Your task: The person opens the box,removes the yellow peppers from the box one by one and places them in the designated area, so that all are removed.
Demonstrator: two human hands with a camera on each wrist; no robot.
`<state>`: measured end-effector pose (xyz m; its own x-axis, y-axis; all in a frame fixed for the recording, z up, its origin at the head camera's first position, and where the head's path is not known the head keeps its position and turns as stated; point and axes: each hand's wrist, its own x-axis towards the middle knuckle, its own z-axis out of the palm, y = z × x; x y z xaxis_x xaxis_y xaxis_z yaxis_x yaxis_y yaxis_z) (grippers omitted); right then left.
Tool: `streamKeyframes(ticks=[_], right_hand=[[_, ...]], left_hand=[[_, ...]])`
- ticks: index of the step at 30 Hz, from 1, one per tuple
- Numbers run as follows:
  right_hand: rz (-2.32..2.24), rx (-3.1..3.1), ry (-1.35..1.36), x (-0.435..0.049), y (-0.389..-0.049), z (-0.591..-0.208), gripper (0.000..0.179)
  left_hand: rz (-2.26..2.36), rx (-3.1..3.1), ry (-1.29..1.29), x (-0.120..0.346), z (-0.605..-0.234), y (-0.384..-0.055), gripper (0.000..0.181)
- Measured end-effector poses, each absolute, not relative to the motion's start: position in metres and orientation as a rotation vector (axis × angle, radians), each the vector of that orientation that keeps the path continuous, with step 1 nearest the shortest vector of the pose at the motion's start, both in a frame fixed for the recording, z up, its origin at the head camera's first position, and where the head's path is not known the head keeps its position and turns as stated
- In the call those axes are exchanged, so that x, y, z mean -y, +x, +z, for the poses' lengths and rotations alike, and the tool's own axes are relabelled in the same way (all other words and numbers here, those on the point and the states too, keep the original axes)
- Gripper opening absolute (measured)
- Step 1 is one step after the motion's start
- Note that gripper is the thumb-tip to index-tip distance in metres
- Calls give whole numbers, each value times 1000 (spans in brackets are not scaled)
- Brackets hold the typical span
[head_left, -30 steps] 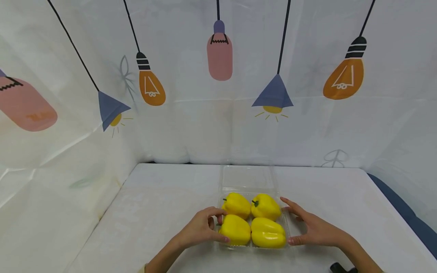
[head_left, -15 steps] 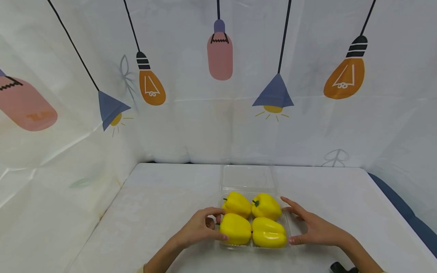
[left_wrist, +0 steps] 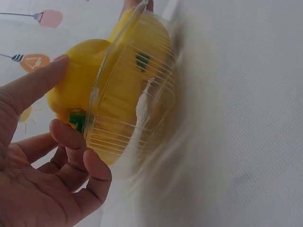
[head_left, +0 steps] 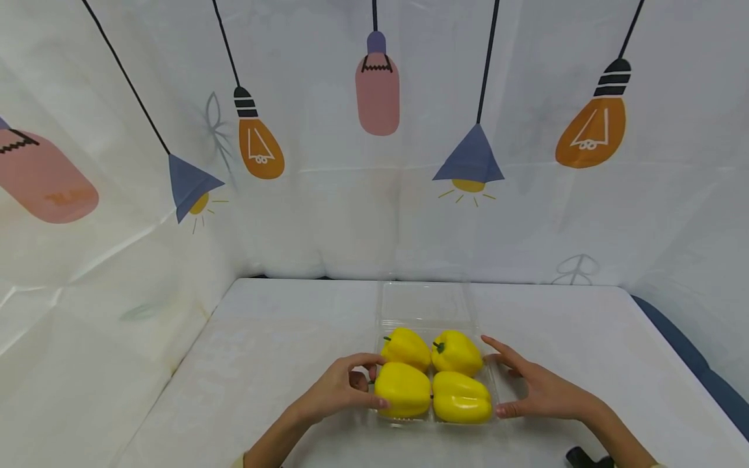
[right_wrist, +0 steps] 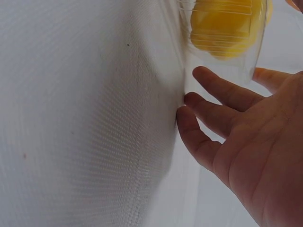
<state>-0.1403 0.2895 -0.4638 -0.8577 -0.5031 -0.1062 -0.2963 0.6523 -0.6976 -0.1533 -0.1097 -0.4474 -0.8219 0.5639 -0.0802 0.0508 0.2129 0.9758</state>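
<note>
A clear plastic clamshell container (head_left: 426,303) lies on the table with its lid folded back. Several yellow bell peppers fill it in two rows, among them the back-left one (head_left: 405,348), the back-right one (head_left: 458,353) and the front-right one (head_left: 461,398). My left hand (head_left: 346,389) grips the front-left bell pepper (head_left: 402,390) between thumb and fingers. In the left wrist view this pepper (left_wrist: 80,71) bulges above the container's rim, its green stem toward my palm. Spread beside the container's right wall is my right hand (head_left: 541,392), thumb and forefinger at the rim, other fingertips near the tabletop.
The white table (head_left: 281,325) extends around the container. A black object (head_left: 585,458) shows at the bottom edge by the right forearm. Behind stands a white cloth backdrop (head_left: 328,214) printed with lamps and bulbs. Dark blue fabric (head_left: 684,344) lies beyond the table's right edge.
The front-left bell pepper has risen slightly in my left hand. My right hand keeps its place beside the container, and the other peppers stay put.
</note>
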Motion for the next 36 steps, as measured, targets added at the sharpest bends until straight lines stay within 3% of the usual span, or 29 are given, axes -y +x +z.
streamKeyframes(ticks=[36], right_hand=[[-1024, -2579, -606, -288, -140, -463, 107]], left_hand=[[1609, -2083, 705, 128, -437, -151, 53]])
